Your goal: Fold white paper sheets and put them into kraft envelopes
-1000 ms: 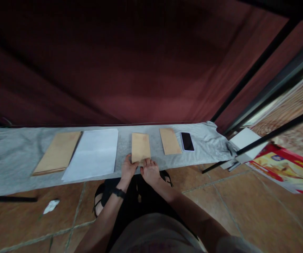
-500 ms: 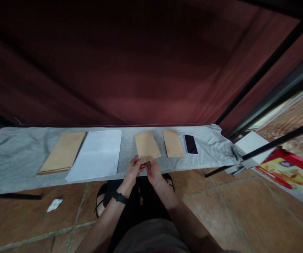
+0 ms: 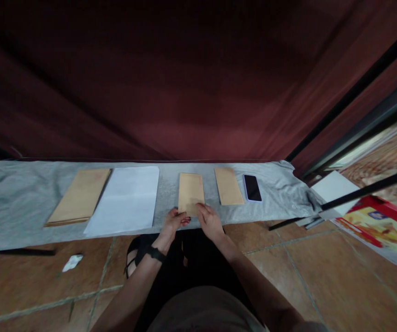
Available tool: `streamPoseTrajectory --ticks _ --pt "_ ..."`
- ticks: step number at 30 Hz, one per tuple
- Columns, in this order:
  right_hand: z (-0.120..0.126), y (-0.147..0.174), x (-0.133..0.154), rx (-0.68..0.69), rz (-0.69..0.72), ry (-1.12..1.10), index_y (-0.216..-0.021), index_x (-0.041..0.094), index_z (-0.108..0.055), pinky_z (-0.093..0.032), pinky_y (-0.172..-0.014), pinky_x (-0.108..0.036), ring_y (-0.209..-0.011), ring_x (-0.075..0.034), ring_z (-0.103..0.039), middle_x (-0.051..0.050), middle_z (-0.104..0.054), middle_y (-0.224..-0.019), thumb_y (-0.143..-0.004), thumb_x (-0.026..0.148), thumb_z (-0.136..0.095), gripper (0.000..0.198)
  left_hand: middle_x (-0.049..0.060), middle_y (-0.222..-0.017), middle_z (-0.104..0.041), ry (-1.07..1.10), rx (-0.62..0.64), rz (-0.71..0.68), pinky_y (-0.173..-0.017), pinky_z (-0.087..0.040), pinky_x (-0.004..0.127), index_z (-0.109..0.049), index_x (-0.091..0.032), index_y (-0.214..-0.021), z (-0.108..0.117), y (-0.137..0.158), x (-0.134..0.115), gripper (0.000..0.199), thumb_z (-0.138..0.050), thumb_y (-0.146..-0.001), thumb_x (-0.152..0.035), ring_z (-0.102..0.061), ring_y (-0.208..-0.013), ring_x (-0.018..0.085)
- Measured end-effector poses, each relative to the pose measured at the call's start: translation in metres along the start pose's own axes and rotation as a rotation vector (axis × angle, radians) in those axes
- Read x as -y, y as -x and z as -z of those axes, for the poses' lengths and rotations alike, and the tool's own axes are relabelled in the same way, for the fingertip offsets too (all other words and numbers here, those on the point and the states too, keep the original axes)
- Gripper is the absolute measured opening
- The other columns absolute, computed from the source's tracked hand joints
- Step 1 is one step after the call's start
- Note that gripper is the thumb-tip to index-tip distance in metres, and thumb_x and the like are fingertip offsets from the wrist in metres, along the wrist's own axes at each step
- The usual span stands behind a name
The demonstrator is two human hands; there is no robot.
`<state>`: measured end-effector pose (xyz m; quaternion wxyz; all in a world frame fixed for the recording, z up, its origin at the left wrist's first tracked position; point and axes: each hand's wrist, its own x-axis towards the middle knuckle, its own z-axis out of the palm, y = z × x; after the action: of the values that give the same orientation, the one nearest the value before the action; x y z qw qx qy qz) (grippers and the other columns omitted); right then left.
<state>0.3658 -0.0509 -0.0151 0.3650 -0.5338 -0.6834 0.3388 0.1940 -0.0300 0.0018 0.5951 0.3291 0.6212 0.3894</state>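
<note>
A small brown paper envelope [image 3: 190, 188] with faint print near its upper right lies at the middle of the cloth-covered bench, its near edge toward me. My left hand [image 3: 174, 222] pinches the lower left corner, thumb on top and fingers curled beneath. Over the lower right corner, my right hand [image 3: 210, 221] presses its fingers on the paper; its thumb is hidden. To the right lies another brown envelope [image 3: 229, 186], untouched. Left of my hands is a stack of white paper [image 3: 125, 200], beside a pile of larger brown envelopes [image 3: 79, 196].
A phone [image 3: 252, 188] with a dark screen lies right of the second envelope. Grey cloth [image 3: 277, 193] covers the narrow bench, with a dark red curtain [image 3: 184, 92] behind. A red and yellow box [image 3: 381, 226] stands at right. Crumpled white paper [image 3: 72, 263] lies on the tiled floor.
The envelope in my hands now lies straighter and shows a printed face; before, it was tilted and plain. My right hand has moved slightly right and up onto its corner.
</note>
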Motion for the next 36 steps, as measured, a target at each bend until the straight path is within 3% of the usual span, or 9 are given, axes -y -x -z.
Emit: streamPoseTrajectory --ticks 3,7,9,11,13,16,20,24,36 --pt "0.014 -0.001 -0.013 0.123 0.267 0.395 -0.150 0.025 -0.051 -0.028 -0.126 -0.049 -0.147 -0.024 -0.042 -0.007 -0.048 -0.158 -0.105 0.029 -0.047 0.045 0.001 -0.064 -0.069 -0.063 0.013 0.011 -0.062 -0.056 0.025 -0.054 -0.019 -0.088 -0.004 0.003 0.006 0.023 -0.074 -0.081 -0.026 -0.069 -0.058 0.014" --pt "0.020 0.005 -0.030 0.220 0.408 0.624 -0.155 0.028 -0.042 -0.026 -0.126 -0.051 -0.149 -0.025 -0.039 -0.006 -0.038 -0.164 -0.104 0.035 -0.052 0.052 -0.003 -0.054 -0.060 -0.266 -0.039 -0.007 -0.052 -0.047 0.025 -0.055 -0.021 -0.083 0.015 0.007 0.007 0.021 -0.071 -0.085 -0.033 -0.063 -0.051 0.016" --pt "0.021 0.008 -0.034 0.238 0.450 0.646 -0.156 0.029 -0.040 -0.026 -0.127 -0.051 -0.149 -0.025 -0.039 -0.005 -0.038 -0.164 -0.105 0.036 -0.052 0.053 -0.001 -0.059 -0.062 -0.525 -0.130 -0.166 -0.057 -0.048 0.027 -0.059 -0.021 -0.083 0.026 0.005 0.003 0.018 -0.065 -0.090 -0.036 -0.067 -0.060 0.019" --pt "0.023 0.008 -0.036 0.246 0.474 0.636 -0.157 0.029 -0.039 -0.026 -0.127 -0.050 -0.149 -0.025 -0.039 -0.005 -0.038 -0.164 -0.105 0.037 -0.051 0.054 0.005 -0.081 -0.071 -0.797 -0.164 -0.448 -0.072 -0.053 0.032 -0.065 -0.021 -0.095 0.029 -0.004 -0.006 0.022 -0.052 -0.097 -0.039 -0.071 -0.082 0.022" --pt "0.024 0.007 -0.036 0.243 0.480 0.612 -0.156 0.028 -0.039 -0.026 -0.127 -0.050 -0.149 -0.025 -0.040 -0.006 -0.039 -0.164 -0.105 0.037 -0.051 0.054 0.011 -0.114 -0.073 -0.946 -0.075 -0.740 -0.095 -0.053 0.038 -0.065 -0.020 -0.118 0.022 -0.023 -0.017 0.036 -0.038 -0.103 -0.039 -0.068 -0.110 0.024" --pt "0.023 0.005 -0.037 0.225 0.466 0.553 -0.157 0.024 -0.038 -0.027 -0.127 -0.050 -0.148 -0.024 -0.042 -0.009 -0.044 -0.160 -0.105 0.037 -0.050 0.055 0.015 -0.154 -0.051 -1.114 0.081 -0.988 -0.119 -0.037 0.044 -0.049 -0.013 -0.146 0.003 -0.068 -0.037 0.053 -0.030 -0.105 -0.040 -0.043 -0.146 0.025" --pt "0.020 0.005 -0.039 0.173 0.442 0.442 -0.154 0.017 -0.037 -0.028 -0.126 -0.047 -0.146 -0.022 -0.044 -0.013 -0.052 -0.154 -0.105 0.031 -0.045 0.052 0.014 -0.164 -0.037 -1.326 0.143 -0.975 -0.127 -0.024 0.047 -0.037 -0.012 -0.156 -0.019 -0.132 -0.058 0.062 -0.027 -0.104 -0.044 -0.026 -0.155 0.026" --pt "0.020 0.005 -0.037 0.133 0.423 0.341 -0.147 0.018 -0.044 -0.032 -0.125 -0.046 -0.142 -0.020 -0.048 -0.012 -0.060 -0.143 -0.104 0.026 -0.042 0.044 0.009 -0.166 -0.035 -1.444 0.290 -0.944 -0.128 -0.020 0.046 -0.035 -0.016 -0.159 -0.031 -0.165 -0.061 0.064 -0.025 -0.105 -0.048 -0.024 -0.156 0.024" --pt "0.022 0.003 -0.034 0.066 0.398 0.252 -0.129 0.021 -0.053 -0.039 -0.120 -0.048 -0.128 -0.022 -0.058 -0.010 -0.065 -0.126 -0.102 0.024 -0.046 0.028 0.006 -0.166 -0.035 -1.451 0.439 -1.075 -0.129 -0.010 0.040 -0.035 -0.019 -0.159 -0.026 -0.147 -0.039 0.061 -0.026 -0.106 -0.047 -0.021 -0.157 0.019"
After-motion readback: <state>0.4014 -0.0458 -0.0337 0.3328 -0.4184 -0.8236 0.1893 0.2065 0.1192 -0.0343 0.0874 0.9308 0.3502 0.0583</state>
